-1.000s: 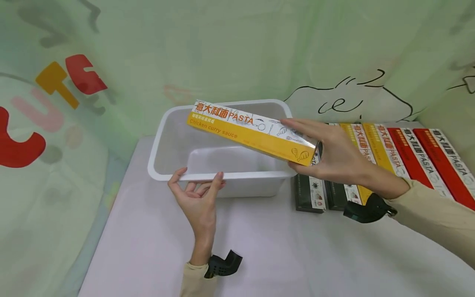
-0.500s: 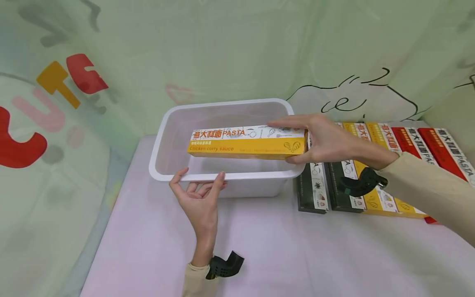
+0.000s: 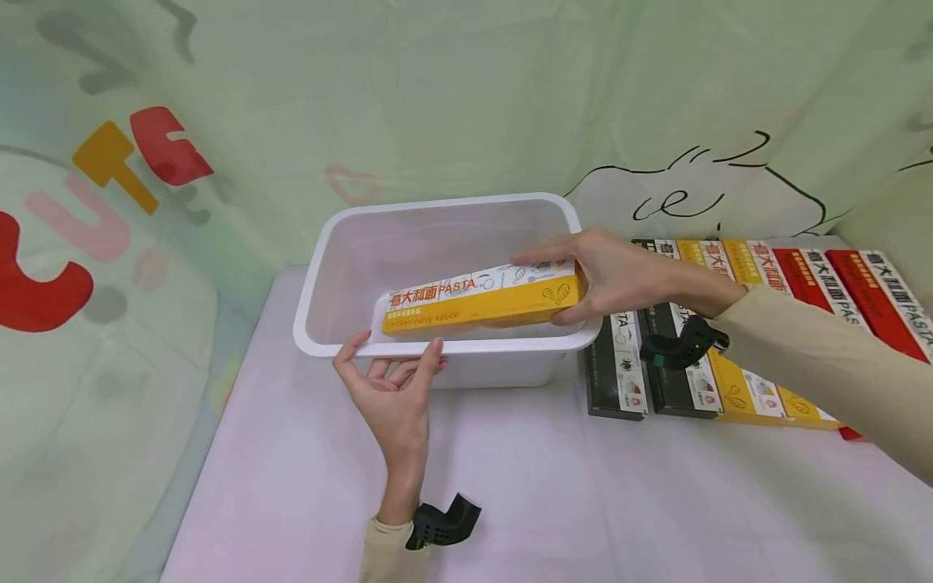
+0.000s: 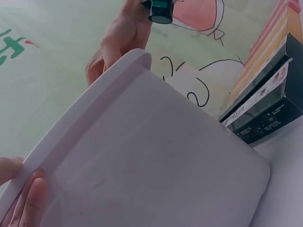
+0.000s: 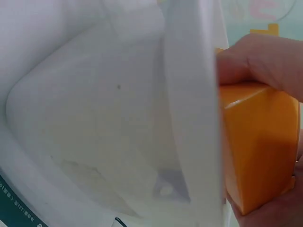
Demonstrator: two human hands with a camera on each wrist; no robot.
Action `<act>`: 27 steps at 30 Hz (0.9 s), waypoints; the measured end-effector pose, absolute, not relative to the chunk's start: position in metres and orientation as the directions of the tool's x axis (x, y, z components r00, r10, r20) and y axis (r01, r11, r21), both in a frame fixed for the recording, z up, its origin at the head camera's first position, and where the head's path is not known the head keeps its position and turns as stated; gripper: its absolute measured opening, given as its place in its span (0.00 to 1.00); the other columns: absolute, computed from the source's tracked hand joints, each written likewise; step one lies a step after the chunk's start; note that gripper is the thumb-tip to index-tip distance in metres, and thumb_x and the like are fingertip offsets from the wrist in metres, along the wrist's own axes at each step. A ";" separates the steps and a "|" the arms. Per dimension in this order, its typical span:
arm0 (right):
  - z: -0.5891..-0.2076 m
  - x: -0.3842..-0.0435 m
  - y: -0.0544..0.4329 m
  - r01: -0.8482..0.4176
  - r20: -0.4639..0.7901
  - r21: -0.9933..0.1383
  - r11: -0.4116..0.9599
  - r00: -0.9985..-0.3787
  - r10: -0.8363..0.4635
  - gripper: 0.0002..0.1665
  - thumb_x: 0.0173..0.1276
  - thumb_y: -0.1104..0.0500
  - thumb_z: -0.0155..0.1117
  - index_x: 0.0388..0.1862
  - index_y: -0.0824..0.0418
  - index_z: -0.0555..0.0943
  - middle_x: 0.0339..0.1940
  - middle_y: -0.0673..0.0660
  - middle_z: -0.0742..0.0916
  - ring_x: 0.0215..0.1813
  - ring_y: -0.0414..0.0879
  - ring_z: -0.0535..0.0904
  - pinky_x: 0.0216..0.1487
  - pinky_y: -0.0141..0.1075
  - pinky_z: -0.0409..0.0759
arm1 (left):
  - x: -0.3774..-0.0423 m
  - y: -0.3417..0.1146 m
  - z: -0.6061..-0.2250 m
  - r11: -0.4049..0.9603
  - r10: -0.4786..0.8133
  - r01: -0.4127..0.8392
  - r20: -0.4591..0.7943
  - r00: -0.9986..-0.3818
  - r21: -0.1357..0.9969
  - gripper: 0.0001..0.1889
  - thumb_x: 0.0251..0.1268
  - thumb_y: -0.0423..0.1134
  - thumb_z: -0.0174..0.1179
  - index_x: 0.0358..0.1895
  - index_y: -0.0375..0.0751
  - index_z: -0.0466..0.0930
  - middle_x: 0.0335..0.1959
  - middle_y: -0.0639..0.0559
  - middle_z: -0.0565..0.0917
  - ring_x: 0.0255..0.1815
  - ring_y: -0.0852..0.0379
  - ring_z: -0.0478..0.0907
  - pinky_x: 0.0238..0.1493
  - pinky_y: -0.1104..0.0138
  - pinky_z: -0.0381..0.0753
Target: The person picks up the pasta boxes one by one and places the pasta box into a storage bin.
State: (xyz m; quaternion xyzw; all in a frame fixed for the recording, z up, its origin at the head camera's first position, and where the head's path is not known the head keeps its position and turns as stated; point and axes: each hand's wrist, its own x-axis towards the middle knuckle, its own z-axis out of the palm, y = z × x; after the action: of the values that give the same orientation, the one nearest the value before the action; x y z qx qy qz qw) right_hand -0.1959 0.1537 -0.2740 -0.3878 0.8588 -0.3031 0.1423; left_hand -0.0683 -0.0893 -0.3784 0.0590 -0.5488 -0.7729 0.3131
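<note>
A yellow and white pasta box (image 3: pixel 481 304), marked "Chicken curry sauce", slants inside a white plastic tub (image 3: pixel 437 206), its left end lower than its right. My right hand (image 3: pixel 623 271) grips the box by its right end, above the tub's right side. The right wrist view shows the box's plain orange end (image 5: pixel 260 146) held between thumb and fingers beyond the tub's wall. My left hand (image 3: pixel 389 405) holds the tub's front rim near its left corner; in the left wrist view its fingers (image 4: pixel 33 201) curl under the rim.
To the right of the tub lies a row of pasta boxes: black ones (image 3: pixel 615 372) nearest, then yellow ones (image 3: pixel 736 389), then red ones (image 3: pixel 875 283). Behind stands a green printed curtain (image 3: pixel 452 97). A pale cloth (image 3: pixel 547 486) covers the table.
The right hand has moved left and down, lowering the pasta box from above the tub into it. The box's slant has turned, with its left end now lower. The left hand stays at the rim.
</note>
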 end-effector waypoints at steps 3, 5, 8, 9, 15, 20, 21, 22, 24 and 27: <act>-0.277 -0.198 0.149 -0.594 -0.020 -0.614 0.520 -0.647 -0.762 0.45 0.52 0.66 0.80 0.72 0.64 0.77 0.71 0.64 0.80 0.64 0.56 0.79 0.67 0.55 0.81 | -0.069 -0.090 -0.378 -0.202 -0.549 0.426 0.259 -0.795 0.882 0.41 0.55 0.20 0.74 0.66 0.35 0.57 0.45 0.24 0.82 0.26 0.52 0.88 0.37 0.57 0.93; -0.279 -0.199 0.145 -0.598 -0.030 -0.611 0.518 -0.637 -0.771 0.45 0.51 0.67 0.79 0.72 0.64 0.77 0.69 0.63 0.81 0.64 0.55 0.79 0.67 0.55 0.80 | -0.069 -0.090 -0.379 -0.203 -0.550 0.428 0.259 -0.794 0.881 0.40 0.55 0.20 0.74 0.66 0.36 0.57 0.47 0.23 0.82 0.26 0.51 0.88 0.37 0.56 0.93; -0.281 -0.200 0.141 -0.602 -0.050 -0.609 0.517 -0.621 -0.782 0.45 0.50 0.68 0.77 0.72 0.66 0.77 0.68 0.63 0.82 0.64 0.55 0.79 0.69 0.57 0.79 | -0.068 -0.090 -0.379 -0.207 -0.550 0.423 0.252 -0.796 0.882 0.40 0.55 0.20 0.74 0.65 0.38 0.57 0.47 0.28 0.84 0.27 0.51 0.89 0.37 0.56 0.93; -0.282 -0.200 0.139 -0.604 -0.055 -0.607 0.517 -0.617 -0.785 0.45 0.50 0.68 0.76 0.72 0.67 0.77 0.68 0.63 0.82 0.64 0.56 0.79 0.69 0.57 0.79 | -0.068 -0.090 -0.379 -0.207 -0.549 0.420 0.251 -0.797 0.883 0.40 0.55 0.20 0.74 0.65 0.38 0.57 0.48 0.30 0.85 0.27 0.51 0.89 0.37 0.56 0.93; -0.285 -0.202 0.130 -0.608 -0.071 -0.587 0.535 -0.619 -0.782 0.45 0.50 0.68 0.75 0.72 0.68 0.76 0.68 0.63 0.82 0.63 0.56 0.79 0.68 0.56 0.80 | -0.067 -0.091 -0.378 -0.201 -0.547 0.425 0.259 -0.796 0.882 0.40 0.55 0.20 0.74 0.66 0.38 0.57 0.48 0.32 0.85 0.28 0.50 0.89 0.37 0.55 0.93; -0.286 -0.203 0.123 -0.615 -0.071 -0.587 0.527 -0.609 -0.790 0.44 0.51 0.68 0.76 0.71 0.69 0.76 0.66 0.64 0.84 0.60 0.54 0.80 0.66 0.53 0.80 | -0.066 -0.092 -0.378 -0.195 -0.544 0.431 0.269 -0.795 0.881 0.40 0.56 0.21 0.74 0.66 0.37 0.57 0.48 0.30 0.85 0.27 0.50 0.89 0.37 0.56 0.93; -0.287 -0.204 0.121 -0.614 -0.072 -0.589 0.525 -0.608 -0.791 0.44 0.51 0.68 0.76 0.71 0.69 0.76 0.66 0.64 0.84 0.60 0.54 0.80 0.66 0.53 0.80 | -0.066 -0.092 -0.378 -0.194 -0.542 0.431 0.270 -0.796 0.881 0.41 0.56 0.21 0.74 0.66 0.36 0.57 0.49 0.29 0.85 0.27 0.50 0.89 0.37 0.56 0.93; -0.287 -0.204 0.120 -0.614 -0.072 -0.591 0.524 -0.606 -0.792 0.45 0.51 0.68 0.76 0.71 0.69 0.76 0.66 0.64 0.84 0.59 0.54 0.80 0.65 0.52 0.80 | -0.067 -0.092 -0.378 -0.194 -0.541 0.430 0.269 -0.797 0.882 0.41 0.56 0.21 0.74 0.67 0.36 0.56 0.49 0.28 0.84 0.28 0.50 0.89 0.37 0.56 0.93; -0.288 -0.205 0.118 -0.611 -0.073 -0.597 0.521 -0.605 -0.793 0.45 0.51 0.67 0.77 0.71 0.69 0.76 0.66 0.65 0.84 0.58 0.54 0.80 0.64 0.51 0.81 | -0.067 -0.092 -0.379 -0.195 -0.536 0.428 0.269 -0.800 0.883 0.41 0.56 0.21 0.74 0.67 0.34 0.55 0.49 0.25 0.83 0.28 0.50 0.89 0.38 0.56 0.93; -0.290 -0.207 0.116 -0.601 -0.075 -0.609 0.518 -0.606 -0.792 0.45 0.50 0.66 0.79 0.71 0.70 0.76 0.66 0.65 0.84 0.57 0.53 0.80 0.61 0.48 0.82 | -0.066 -0.091 -0.380 -0.195 -0.532 0.418 0.262 -0.805 0.887 0.42 0.57 0.22 0.74 0.68 0.34 0.55 0.51 0.22 0.82 0.29 0.50 0.89 0.39 0.56 0.93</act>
State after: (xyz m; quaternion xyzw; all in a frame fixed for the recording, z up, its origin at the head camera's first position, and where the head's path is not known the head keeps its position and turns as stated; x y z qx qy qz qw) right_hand -0.2065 0.1161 -0.2902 -0.4081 0.8534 -0.2732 0.1745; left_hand -0.0664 -0.0910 -0.3797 0.0515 -0.5545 -0.7713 0.3082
